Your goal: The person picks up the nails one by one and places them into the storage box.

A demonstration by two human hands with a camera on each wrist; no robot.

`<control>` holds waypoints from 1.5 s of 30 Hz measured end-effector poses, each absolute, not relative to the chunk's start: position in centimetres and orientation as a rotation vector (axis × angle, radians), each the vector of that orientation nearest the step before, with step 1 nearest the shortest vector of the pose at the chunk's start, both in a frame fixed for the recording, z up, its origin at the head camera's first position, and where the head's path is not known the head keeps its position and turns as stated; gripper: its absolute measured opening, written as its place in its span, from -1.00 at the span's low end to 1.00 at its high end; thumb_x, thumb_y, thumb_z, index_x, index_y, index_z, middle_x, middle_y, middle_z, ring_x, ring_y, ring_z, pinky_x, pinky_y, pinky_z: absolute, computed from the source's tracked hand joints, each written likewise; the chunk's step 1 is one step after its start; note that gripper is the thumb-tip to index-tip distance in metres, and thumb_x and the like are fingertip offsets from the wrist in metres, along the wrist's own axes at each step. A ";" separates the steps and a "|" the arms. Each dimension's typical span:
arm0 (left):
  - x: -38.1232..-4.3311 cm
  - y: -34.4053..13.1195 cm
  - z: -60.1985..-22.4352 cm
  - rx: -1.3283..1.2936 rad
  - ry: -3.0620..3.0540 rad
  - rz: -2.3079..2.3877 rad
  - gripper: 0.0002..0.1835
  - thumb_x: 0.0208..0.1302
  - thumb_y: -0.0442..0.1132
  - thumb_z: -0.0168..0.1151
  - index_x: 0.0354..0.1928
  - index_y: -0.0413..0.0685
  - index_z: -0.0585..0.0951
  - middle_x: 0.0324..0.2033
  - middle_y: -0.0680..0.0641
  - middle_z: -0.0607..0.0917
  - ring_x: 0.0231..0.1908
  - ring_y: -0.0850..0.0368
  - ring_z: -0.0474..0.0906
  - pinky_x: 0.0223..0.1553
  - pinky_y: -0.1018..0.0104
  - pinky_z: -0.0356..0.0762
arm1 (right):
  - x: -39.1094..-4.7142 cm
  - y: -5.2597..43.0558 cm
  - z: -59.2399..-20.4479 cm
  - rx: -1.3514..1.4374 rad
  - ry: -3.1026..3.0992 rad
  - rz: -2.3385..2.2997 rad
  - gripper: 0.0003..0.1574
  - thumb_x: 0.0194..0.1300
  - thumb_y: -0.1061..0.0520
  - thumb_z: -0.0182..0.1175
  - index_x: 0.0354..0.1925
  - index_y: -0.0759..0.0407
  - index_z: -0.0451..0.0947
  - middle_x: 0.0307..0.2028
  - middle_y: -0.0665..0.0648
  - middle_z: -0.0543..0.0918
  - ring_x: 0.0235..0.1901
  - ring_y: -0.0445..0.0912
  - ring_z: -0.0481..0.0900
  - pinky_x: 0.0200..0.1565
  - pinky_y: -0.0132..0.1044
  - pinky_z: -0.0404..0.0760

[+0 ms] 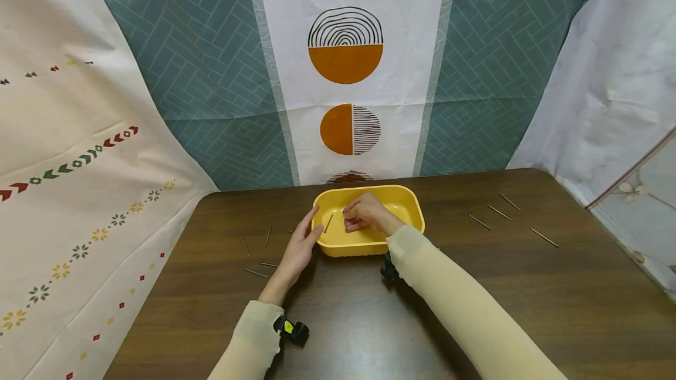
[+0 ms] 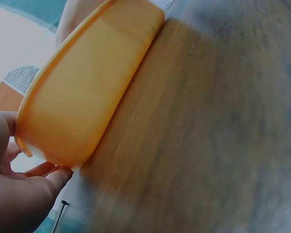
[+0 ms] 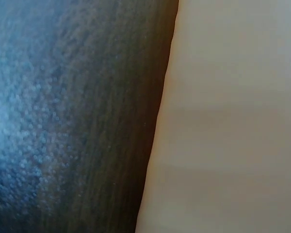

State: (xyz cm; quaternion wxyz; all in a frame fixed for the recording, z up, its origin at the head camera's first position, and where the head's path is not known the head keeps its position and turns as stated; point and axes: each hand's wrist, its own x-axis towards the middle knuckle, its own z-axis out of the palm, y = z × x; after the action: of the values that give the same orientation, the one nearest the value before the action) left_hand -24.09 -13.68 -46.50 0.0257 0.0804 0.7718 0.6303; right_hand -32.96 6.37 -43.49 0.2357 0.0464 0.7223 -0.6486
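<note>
A yellow plastic tray (image 1: 364, 249) stands near the back of the table. My left hand (image 1: 300, 245) holds its left end, with the thumb at the rim; in the left wrist view, fingertips (image 2: 63, 175) press low on its outer wall. Inside the tray, my right hand (image 1: 365, 213) pinches a thin nail (image 1: 345, 224) close over the floor. Another nail (image 1: 328, 223) lies in the tray, between the two hands. The right wrist view has only the sleeve (image 3: 223, 116) and blurred tabletop, so that hand is hidden there.
Several nails lie left of the tray, among them one nail (image 1: 256, 272) near the left forearm. More are scattered at the right, such as this nail (image 1: 544, 237). The brown wooden table (image 1: 338, 321) ends at a patterned cloth (image 1: 364, 92) behind the tray.
</note>
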 end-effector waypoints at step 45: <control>-24.1 -13.8 -46.6 0.258 2.403 1.941 -0.39 0.67 -0.18 -0.01 0.64 0.02 0.17 0.63 -0.15 0.07 0.61 -0.17 -0.08 0.56 -0.15 -0.04 | -32.6 8.0 -40.2 -0.127 2.070 -1.682 -0.59 0.50 0.31 0.19 0.19 0.58 0.55 -0.18 0.42 0.70 -0.43 -0.02 0.70 -0.07 -0.03 0.77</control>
State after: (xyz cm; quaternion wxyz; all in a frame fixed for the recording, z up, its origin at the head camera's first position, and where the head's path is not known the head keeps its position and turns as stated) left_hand -24.13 -13.80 -46.64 0.0207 0.0833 0.7751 0.6260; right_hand -32.57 8.01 -40.24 0.2336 -0.0464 0.7537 -0.6125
